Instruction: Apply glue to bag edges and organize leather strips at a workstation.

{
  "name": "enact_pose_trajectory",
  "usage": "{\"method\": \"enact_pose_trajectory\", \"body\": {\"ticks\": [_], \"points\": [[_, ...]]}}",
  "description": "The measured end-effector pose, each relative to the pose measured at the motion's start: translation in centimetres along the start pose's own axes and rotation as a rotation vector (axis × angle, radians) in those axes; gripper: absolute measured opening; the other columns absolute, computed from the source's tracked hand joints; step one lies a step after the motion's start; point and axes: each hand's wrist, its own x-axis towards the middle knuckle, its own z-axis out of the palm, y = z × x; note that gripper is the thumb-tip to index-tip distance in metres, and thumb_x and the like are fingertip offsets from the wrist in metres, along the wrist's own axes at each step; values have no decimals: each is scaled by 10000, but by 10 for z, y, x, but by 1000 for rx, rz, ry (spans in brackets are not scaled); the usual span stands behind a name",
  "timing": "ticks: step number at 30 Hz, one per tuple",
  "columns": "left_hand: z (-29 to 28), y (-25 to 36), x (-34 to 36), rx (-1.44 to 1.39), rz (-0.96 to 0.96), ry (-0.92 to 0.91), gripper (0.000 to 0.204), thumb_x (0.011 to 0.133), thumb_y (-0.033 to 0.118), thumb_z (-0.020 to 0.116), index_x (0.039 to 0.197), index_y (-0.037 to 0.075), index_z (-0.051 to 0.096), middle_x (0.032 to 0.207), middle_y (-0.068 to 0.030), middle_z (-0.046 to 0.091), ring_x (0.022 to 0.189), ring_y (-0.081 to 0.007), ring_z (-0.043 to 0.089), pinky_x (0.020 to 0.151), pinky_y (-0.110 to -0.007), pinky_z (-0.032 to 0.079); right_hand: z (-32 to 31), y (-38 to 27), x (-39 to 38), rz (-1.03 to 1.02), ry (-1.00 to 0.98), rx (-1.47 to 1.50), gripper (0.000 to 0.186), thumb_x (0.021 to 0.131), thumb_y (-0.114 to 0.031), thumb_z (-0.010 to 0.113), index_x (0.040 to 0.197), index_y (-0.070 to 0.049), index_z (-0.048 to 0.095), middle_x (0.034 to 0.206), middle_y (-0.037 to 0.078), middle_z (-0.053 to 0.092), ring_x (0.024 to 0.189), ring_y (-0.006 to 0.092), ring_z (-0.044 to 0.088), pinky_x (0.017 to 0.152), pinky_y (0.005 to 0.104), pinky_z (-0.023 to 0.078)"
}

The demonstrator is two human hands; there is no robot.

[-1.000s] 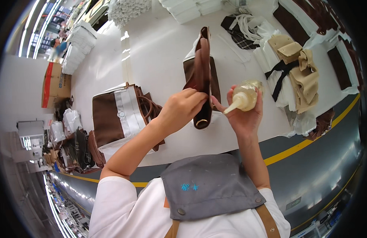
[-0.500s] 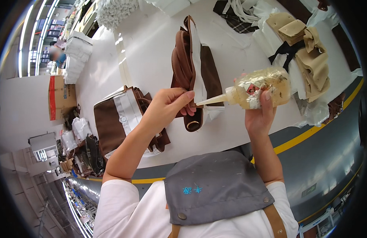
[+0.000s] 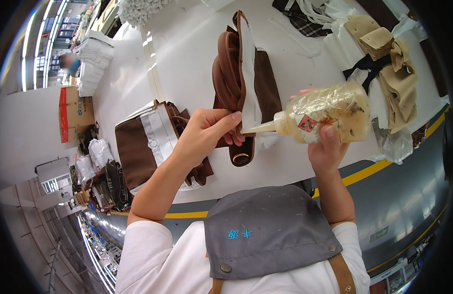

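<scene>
A brown bag piece [image 3: 269,85] stands on the table in front of me, with rolled brown straps [image 3: 225,68] along its left side and a white strip down the middle. My left hand [image 3: 207,130] is closed, thumb and fingers pinching the bag's near edge. Just below those fingers a gold ring [image 3: 241,156] shows at the bag's near end. My right hand [image 3: 328,154] wraps round a clear squeeze bottle [image 3: 351,110] with yellowish residue, tipped on its side. Its pointed nozzle [image 3: 260,128] reaches the edge beside my left fingertips; whether liquid comes out I cannot tell.
Left of my left arm lies a stack of brown and white bag pieces [image 3: 138,142]. Tan pieces [image 3: 398,93] and clear plastic [image 3: 395,144] lie at the right. White bundles [image 3: 143,10] sit at the back. A cardboard box [image 3: 78,115] stands left, with a person [image 3: 69,63] beyond.
The bottle has come lower and slightly right in view, and its nozzle now lies at the bag's edge. The left hand keeps its pinch. The view has shifted slightly.
</scene>
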Motion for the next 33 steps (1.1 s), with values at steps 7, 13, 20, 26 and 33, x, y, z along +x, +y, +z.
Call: {"method": "enact_pose_trajectory", "body": {"ticks": [7,13,20,26,33], "points": [[-3,-2,-1,-52,-10,0,297,834,217,489,708,-28,599,640,-75,592,602,-116,553,566,-221,417,2,-2,1,-84,-7,-72,609,749,-368,575,1136,36,336,1027,222,479,909,307,544,766,398,467],[-6,-3,-3,-86,-25,17,286,833,213,493,737,-31,605,660,-77,597,615,-123,561,567,-224,417,5,-4,-2,-59,-112,88,591,721,-257,652,1146,18,347,1055,173,482,930,221,514,780,322,445],[-6,-5,-3,-107,43,32,244,822,178,514,759,-43,598,680,-100,602,575,-118,558,541,-225,441,15,-7,-4,-46,-115,-35,830,699,-440,637,1251,-54,152,1057,220,453,945,311,519,758,400,474],[-15,-9,-4,-178,13,-10,263,839,178,495,826,-63,598,771,-102,606,686,-134,582,642,-274,498,5,-9,-7,-48,-107,-136,806,719,-425,623,1246,-32,157,1056,223,452,939,307,519,760,396,472],[-9,-9,-7,-208,2,54,220,847,143,471,808,-55,559,795,-123,603,742,-186,611,656,-334,520,10,-6,-13,2,-57,-48,758,724,-423,618,1218,-11,218,1050,209,461,942,298,520,765,389,468]]}}
